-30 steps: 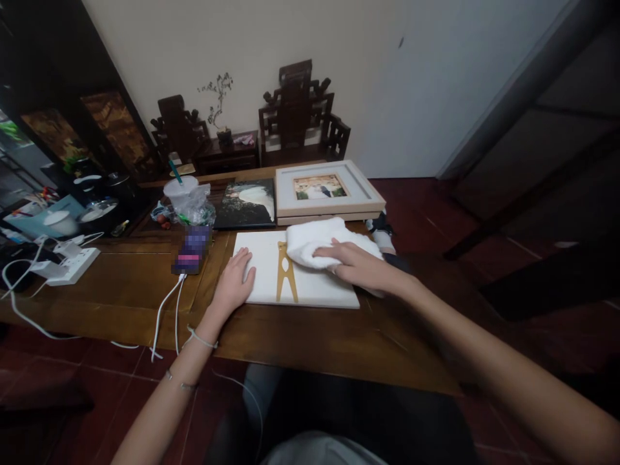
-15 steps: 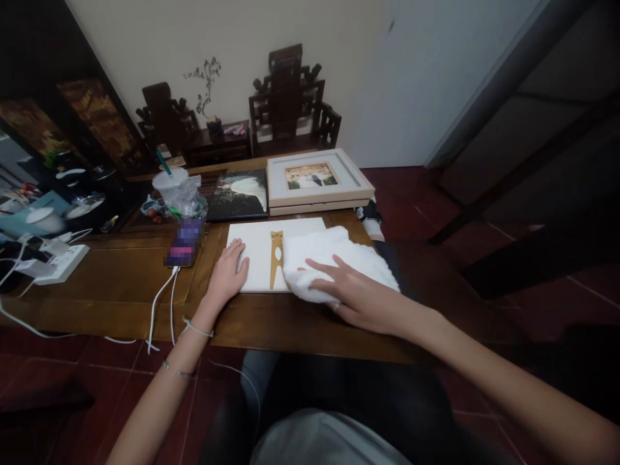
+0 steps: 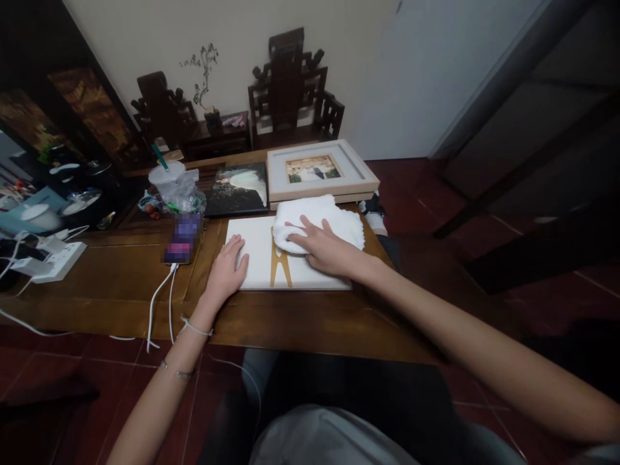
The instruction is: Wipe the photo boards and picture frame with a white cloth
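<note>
A white rectangular panel lies flat on the wooden table in front of me. On it is a gold-brown piece with two splayed legs, its upper part hidden by cloth. My left hand rests on the panel's left edge, fingers stretched out and holding nothing. My right hand grips a crumpled white towel and presses it onto the panel's upper right part. The towel hangs over the panel's far right corner and touches the table near the framed photo.
Behind the panel stand a framed photo and a dark photo board. To the left are a phone on a white cable, a cup in a plastic bag and a power strip. The table's front edge is near my lap.
My right hand has moved the towel away from me and slightly left, baring the panel's lower right part and the gold-brown piece's second leg. My left hand keeps its place.
</note>
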`<action>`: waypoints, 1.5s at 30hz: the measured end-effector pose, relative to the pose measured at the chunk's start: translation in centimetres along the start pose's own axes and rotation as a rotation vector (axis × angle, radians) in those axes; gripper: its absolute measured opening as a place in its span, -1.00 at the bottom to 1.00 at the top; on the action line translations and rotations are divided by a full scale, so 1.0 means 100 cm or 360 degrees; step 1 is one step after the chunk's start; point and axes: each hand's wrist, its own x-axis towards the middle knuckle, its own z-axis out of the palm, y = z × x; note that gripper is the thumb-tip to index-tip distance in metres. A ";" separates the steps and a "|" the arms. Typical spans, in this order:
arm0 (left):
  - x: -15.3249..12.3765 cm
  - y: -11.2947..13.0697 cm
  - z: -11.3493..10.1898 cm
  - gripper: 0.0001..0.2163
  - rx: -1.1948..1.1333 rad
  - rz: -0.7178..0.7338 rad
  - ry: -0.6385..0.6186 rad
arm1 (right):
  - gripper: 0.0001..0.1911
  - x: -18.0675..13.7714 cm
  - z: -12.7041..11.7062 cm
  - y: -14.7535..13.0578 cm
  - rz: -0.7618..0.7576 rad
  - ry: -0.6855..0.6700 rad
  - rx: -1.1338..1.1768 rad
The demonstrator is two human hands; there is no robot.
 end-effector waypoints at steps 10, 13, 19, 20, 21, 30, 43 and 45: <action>0.000 0.000 0.001 -0.63 -0.0006 -0.0005 -0.0014 | -0.37 -0.073 -0.006 -0.054 -0.0177 -0.0131 0.0041; 0.000 0.001 0.001 -0.63 -0.0011 -0.0032 -0.0025 | -0.33 -0.094 -0.026 -0.064 -0.0206 -0.0279 0.0176; 0.000 0.005 -0.001 -0.61 0.0015 -0.0025 -0.0013 | -0.37 -0.081 -0.044 -0.050 0.0079 -0.0242 0.0311; 0.000 0.005 -0.001 -0.61 0.0014 -0.0022 -0.0012 | -0.36 -0.070 -0.042 -0.046 0.0125 -0.0217 0.0285; 0.000 0.005 -0.001 -0.61 0.0011 -0.0020 -0.0010 | -0.34 -0.058 -0.039 -0.043 0.0159 -0.0198 0.0250; 0.001 0.002 -0.001 -0.55 -0.0016 -0.0005 -0.0055 | -0.35 0.022 -0.001 -0.053 0.0102 -0.0133 -0.0121; 0.001 0.004 0.000 -0.59 0.0064 -0.0016 -0.0072 | -0.44 -0.056 -0.032 -0.087 -0.0389 -0.0447 0.0189; 0.001 0.003 0.000 -0.59 0.0050 -0.0015 -0.0076 | -0.42 -0.047 -0.033 -0.077 -0.0303 -0.0412 0.0241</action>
